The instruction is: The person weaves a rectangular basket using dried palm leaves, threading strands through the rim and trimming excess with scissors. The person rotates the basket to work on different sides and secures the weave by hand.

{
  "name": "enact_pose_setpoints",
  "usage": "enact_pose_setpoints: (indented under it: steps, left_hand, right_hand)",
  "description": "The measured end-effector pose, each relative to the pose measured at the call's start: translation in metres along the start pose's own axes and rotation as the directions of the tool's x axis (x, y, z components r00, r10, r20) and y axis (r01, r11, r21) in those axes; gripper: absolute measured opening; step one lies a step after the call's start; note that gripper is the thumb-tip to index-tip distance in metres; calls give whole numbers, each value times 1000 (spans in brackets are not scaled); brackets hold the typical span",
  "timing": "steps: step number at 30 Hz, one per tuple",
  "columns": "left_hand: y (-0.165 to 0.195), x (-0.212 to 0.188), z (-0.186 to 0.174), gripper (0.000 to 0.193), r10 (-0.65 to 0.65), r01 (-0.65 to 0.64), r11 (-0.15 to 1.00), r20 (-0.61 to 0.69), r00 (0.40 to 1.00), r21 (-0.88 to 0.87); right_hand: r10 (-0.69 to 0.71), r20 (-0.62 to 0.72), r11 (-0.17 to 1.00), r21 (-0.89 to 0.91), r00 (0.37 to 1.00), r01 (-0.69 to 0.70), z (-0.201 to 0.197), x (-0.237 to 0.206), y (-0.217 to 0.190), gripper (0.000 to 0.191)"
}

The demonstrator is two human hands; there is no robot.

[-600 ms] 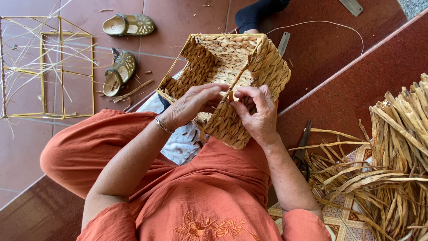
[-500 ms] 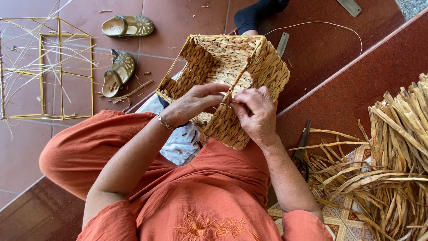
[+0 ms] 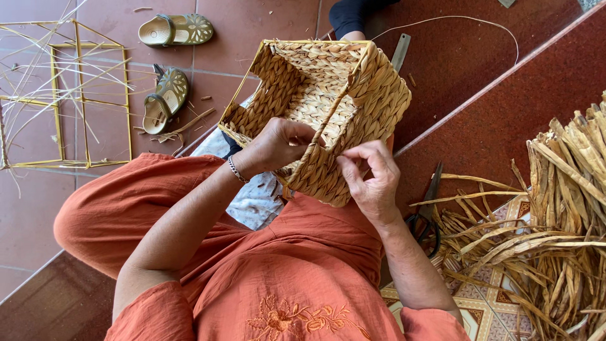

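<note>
A rectangular woven straw basket rests tilted on my lap, its open side facing up and left. My left hand grips the near rim of the basket, fingers curled over the edge. My right hand pinches the weave at the same near rim, just right of the left hand, thumb and fingers pressed on a strand. I wear orange clothes and a thin bracelet on the left wrist.
A heap of dried straw strips lies at right, with black scissors beside it. A yellow wire frame with loose straws and two sandals lie on the red tiled floor. Another person's dark-clad leg shows at top.
My right hand has slid down and to the right along the near rim. The left hand has closed tighter on the edge. The basket has shifted slightly.
</note>
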State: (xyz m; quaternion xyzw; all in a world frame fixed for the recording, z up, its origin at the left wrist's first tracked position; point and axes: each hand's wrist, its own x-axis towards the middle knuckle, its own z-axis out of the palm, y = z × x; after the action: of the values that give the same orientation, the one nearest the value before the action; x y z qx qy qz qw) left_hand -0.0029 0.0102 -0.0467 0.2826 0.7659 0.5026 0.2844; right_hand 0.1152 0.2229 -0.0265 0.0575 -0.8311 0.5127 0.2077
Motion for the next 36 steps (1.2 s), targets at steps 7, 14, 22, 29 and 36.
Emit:
enact_pose_setpoints:
  steps: [7, 14, 22, 29, 36]
  left_hand:
    - [25, 6, -7, 29, 447, -425, 853, -2, 895, 304]
    - [7, 11, -1, 14, 37, -40, 991, 23, 999, 131]
    - [-5, 12, 14, 11, -194, 227, 791, 118, 974, -568]
    - [-10, 11, 16, 10, -178, 220, 825, 130, 975, -520]
    - [-16, 13, 18, 13, -202, 256, 768, 157, 967, -588]
  right_hand:
    - [327, 30, 945, -38, 945, -325, 7, -4, -18, 18]
    - [344, 48, 932, -136, 938, -335, 9, -2, -14, 18]
    - [353, 32, 934, -73, 935, -350, 8, -8, -16, 18]
    - [278, 32, 960, -53, 960, -276, 7, -8, -17, 16]
    - [227, 34, 970, -100, 973, -223, 6, -11, -14, 16]
